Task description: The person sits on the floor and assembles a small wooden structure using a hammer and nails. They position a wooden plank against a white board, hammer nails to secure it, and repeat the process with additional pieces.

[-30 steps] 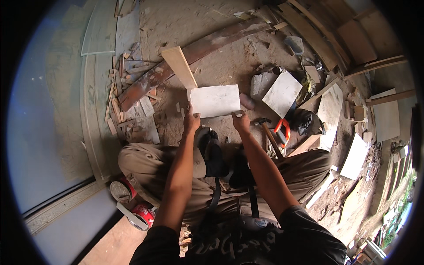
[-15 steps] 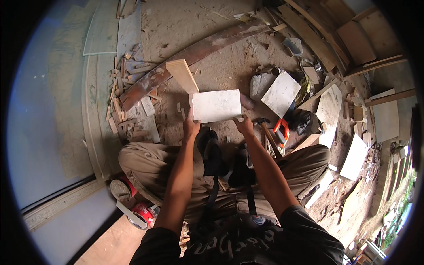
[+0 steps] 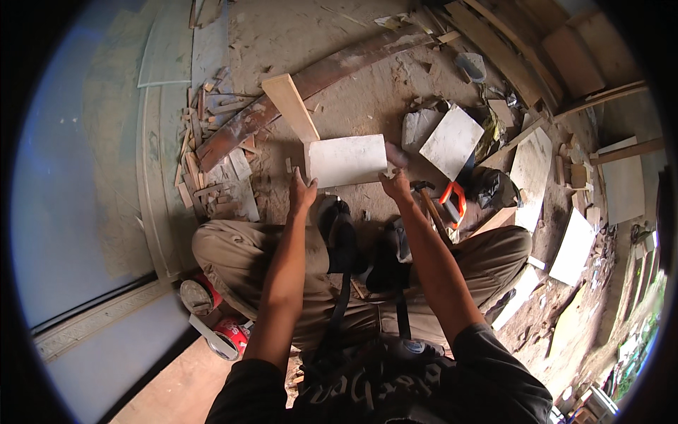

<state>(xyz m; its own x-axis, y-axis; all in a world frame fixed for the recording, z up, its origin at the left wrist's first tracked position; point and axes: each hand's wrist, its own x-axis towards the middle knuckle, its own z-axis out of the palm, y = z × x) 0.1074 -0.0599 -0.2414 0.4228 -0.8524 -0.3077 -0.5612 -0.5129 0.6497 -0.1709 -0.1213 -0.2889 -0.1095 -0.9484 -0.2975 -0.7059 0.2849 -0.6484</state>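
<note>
A white rectangular board (image 3: 347, 161) is in front of me, above my shoes. At its far left corner it meets a second, narrower board (image 3: 291, 106) with a bare wood edge, which angles away to the upper left. My left hand (image 3: 302, 192) grips the near left corner, thumb and fingers on either side of it. At the near right corner my right hand (image 3: 395, 185) is closed on the board's edge. Just right of that hand lies a hammer (image 3: 432, 212), its handle toward my knee. Beside it is an orange-handled saw (image 3: 458, 205), partly hidden.
A long dark plank (image 3: 311, 88) crosses the dirt floor, with wood scraps (image 3: 201, 177) heaped at its left. Another white board (image 3: 452, 141) and a black plastic bag (image 3: 492, 187) lie to the right. Red cans (image 3: 229, 336) stand by my left knee.
The joined boards have shifted slightly away from me. My left hand has slid a little down off the left edge toward the corner; my right hand has moved slightly forward along the right edge.
</note>
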